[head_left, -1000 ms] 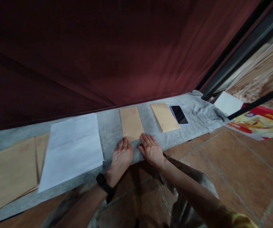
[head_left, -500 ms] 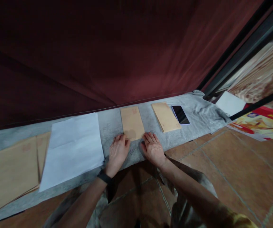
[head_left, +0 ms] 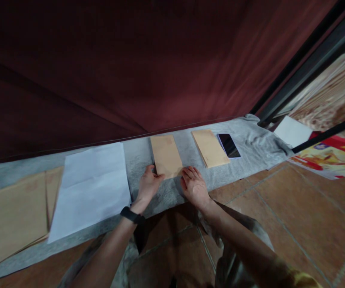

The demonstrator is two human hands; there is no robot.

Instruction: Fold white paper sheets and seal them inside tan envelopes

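A brown envelope [head_left: 165, 155] lies flat on the grey cloth [head_left: 136, 158] just ahead of me. My left hand [head_left: 148, 185] pinches the envelope's near left corner, thumb up on its left edge and fingers curled under. My right hand [head_left: 194, 185] lies flat on the cloth with fingers spread, fingertips at the envelope's near right corner. A black band sits on my left wrist.
A white sheet [head_left: 92, 186] lies to the left, with more brown envelopes [head_left: 15, 214] beyond it. To the right are another brown envelope [head_left: 210, 148] and a dark phone [head_left: 229, 145]. A dark red curtain hangs behind. Tiled floor, a white paper [head_left: 292, 130] and a colourful poster [head_left: 325, 156] lie at right.
My left hand slid left from lying flat below the envelope and curled onto its near left corner. My right hand stayed nearly still.
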